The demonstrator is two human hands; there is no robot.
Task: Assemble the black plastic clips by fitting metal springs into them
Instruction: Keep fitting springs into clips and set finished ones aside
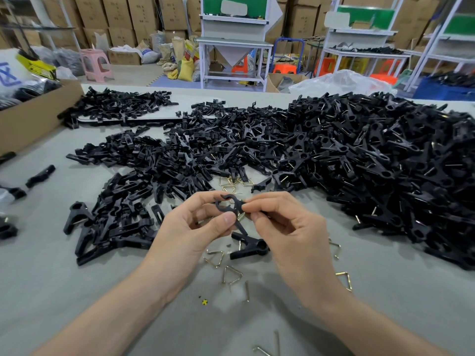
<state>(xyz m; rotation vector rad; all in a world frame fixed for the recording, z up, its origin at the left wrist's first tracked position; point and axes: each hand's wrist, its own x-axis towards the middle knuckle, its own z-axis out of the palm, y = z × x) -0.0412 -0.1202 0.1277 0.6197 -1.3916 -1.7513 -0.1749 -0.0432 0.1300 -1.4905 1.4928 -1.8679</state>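
left hand (190, 227) bare | right hand (288, 227) bare | forearms (123, 304) bare | nails (228, 217) short

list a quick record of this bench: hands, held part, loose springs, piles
left hand: grips black clip
right hand: pinches its other end
loose springs: scattered on table by the wrists
assembled clip: on table under the hands
large pile: right, clips showing springs
smaller pile: left, black parts

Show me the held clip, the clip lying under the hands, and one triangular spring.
held clip (240, 203), head view, its body.
lying clip (258, 246), head view, its joined end.
triangular spring (234, 270), head view, upper wire.
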